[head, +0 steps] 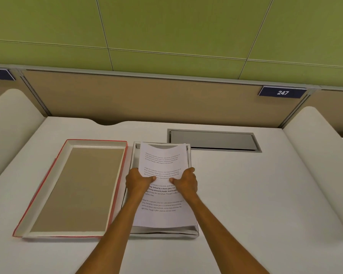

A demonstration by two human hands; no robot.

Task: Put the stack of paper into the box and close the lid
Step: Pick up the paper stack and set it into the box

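A stack of printed white paper (162, 212) is held over the open white box (134, 155) at the middle of the desk. My left hand (138, 181) grips the stack's left edge and my right hand (185, 181) grips its right edge, thumbs on top. The stack bows downward along its middle, and its far end dips inside the box's far wall. Its near end rests at the box's near rim. To the left lies the lid (75, 186), upside down, red outside with a brown inner panel.
The white desk (255, 194) has a grey metal cable hatch (213, 140) just behind and right of the box. Rounded white dividers stand at both sides. A tan partition with a sign reading 247 (282, 92) runs along the back.
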